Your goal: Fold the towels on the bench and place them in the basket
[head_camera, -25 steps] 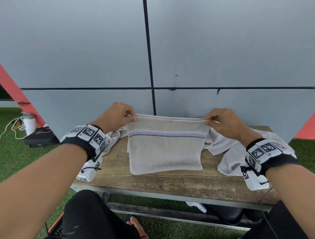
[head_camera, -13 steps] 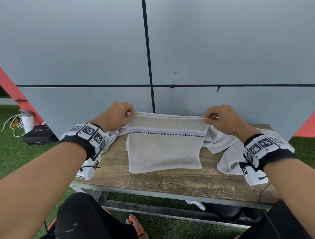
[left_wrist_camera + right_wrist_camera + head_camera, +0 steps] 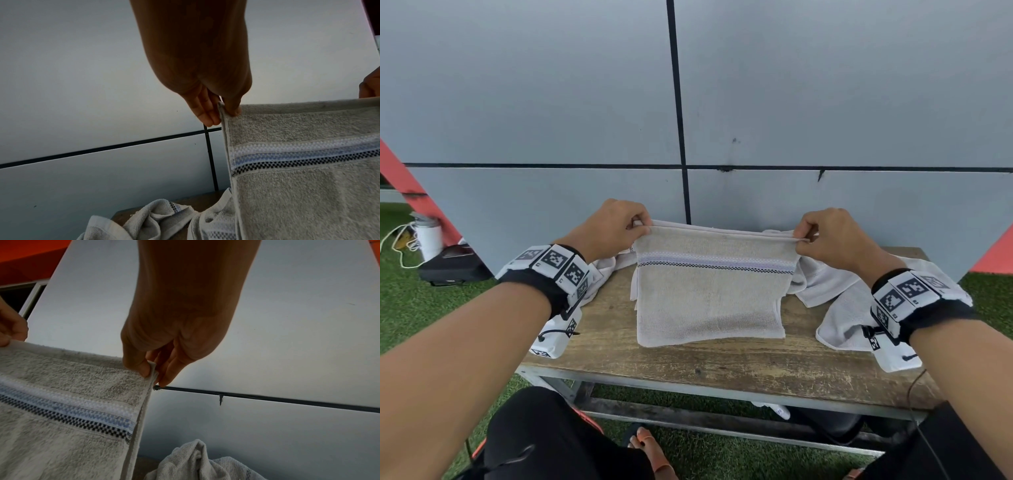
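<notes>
A beige towel (image 3: 710,301) with a blue and black checked stripe hangs doubled over the wooden bench (image 3: 722,363); its lower edge lies on the boards. My left hand (image 3: 616,228) pinches its upper left corner (image 3: 223,108) between thumb and fingers. My right hand (image 3: 825,236) pinches the upper right corner (image 3: 152,368) the same way. The top edge is stretched taut between the two hands. Behind the held towel, crumpled white towels lie at the left (image 3: 156,217) and at the right (image 3: 839,301). No basket is in view.
A grey panelled wall (image 3: 825,102) stands right behind the bench. Green artificial turf (image 3: 421,308) surrounds it. A dark box (image 3: 452,265) and a white container (image 3: 429,236) with a cord sit on the ground at the left. My knees in black are below the bench's front edge.
Both hands have lifted the towel's top edge a little higher; the grips on the corners are unchanged.
</notes>
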Demonstrator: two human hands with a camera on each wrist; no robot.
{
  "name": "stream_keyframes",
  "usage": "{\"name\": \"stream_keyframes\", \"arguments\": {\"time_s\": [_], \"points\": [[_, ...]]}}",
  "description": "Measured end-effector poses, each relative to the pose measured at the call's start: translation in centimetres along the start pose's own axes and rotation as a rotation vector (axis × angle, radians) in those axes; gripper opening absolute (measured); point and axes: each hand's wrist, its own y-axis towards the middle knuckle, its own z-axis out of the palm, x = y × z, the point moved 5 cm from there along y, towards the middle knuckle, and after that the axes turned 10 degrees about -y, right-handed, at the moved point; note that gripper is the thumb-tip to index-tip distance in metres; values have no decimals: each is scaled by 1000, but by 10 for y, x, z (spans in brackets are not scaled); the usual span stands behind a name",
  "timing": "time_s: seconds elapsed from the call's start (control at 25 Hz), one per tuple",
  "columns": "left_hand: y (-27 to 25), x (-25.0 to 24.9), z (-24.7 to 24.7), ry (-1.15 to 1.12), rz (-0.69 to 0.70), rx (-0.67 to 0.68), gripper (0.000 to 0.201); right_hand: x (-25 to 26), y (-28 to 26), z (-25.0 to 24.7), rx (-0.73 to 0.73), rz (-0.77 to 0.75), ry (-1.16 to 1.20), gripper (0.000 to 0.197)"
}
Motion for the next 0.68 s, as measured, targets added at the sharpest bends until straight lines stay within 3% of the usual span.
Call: {"name": "stream_keyframes", "arguments": {"time_s": [0.2,0.44,0.68], "points": [[-1,0,0,-18,-3,37,17,-1,2,0,1,13,1,10],[11,-4,-5,165,1,132,17,7,11,-19,-6,-97,-105,18],[30,-35,-27,227,78,84,20,9,15,-77,-176,-95,-168,11]]}}
